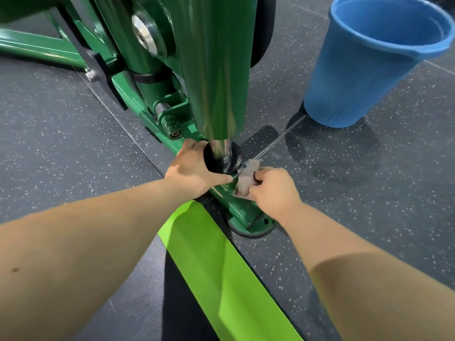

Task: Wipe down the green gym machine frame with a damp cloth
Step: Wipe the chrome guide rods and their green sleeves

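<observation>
**Wiping the bottom rail by the foot plate**

The fingers (262, 174) of our right hand (273, 190) curl tight round the pale cloth (246, 177) and bunch it against the green frame (237, 209), low down just above the foot plate (262, 222). Our left hand (194, 168) wraps thumb and fingers about the black collar (221, 163) under the shiny rod, bracing us. We judge the wipe is on the bottom rail; how much frame is already clean we cannot tell. Next we need firm strokes along that rail, then perhaps a rinse in the blue bucket (369, 65) nearby.
</observation>
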`<state>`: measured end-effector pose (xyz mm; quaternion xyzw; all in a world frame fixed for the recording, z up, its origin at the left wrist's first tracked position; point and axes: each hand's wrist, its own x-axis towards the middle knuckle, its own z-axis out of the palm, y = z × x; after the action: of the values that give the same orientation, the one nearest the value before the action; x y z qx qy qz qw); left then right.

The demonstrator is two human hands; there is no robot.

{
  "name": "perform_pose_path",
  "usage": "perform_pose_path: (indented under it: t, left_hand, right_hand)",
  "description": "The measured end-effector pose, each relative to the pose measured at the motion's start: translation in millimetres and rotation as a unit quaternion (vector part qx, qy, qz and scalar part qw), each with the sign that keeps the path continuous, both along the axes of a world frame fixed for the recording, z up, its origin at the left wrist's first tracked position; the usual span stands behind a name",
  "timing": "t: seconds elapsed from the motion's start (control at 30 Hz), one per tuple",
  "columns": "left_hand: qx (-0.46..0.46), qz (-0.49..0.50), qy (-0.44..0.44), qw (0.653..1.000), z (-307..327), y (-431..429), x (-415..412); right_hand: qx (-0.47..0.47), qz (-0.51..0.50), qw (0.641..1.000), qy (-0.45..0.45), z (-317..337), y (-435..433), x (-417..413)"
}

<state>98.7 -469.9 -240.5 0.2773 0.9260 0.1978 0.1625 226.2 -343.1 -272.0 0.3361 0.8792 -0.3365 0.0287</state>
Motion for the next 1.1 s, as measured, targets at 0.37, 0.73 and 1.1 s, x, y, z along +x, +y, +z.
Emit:
perform_pose_path:
  t: [0.37, 0.73, 1.1]
  left_hand:
    - [0.180, 0.114, -0.258, 0.942, -33.0, -27.7, 64.9]
    - [0.137, 0.315, -0.067, 0.937, -21.6, -13.4, 13.6]
    - [0.208, 0.336, -0.263, 0.880, -104.1, 2.3, 20.2]
  right_hand:
    - [-0.159, -0.092, 0.975, 0.128, -2.7, -32.2, 9.4]
    - [-0.165, -0.045, 0.985, 0.017, 11.6, 8.7, 28.0]
    - [-0.119, 0.148, 0.979, -0.071, -6.3, 1.7, 33.3]
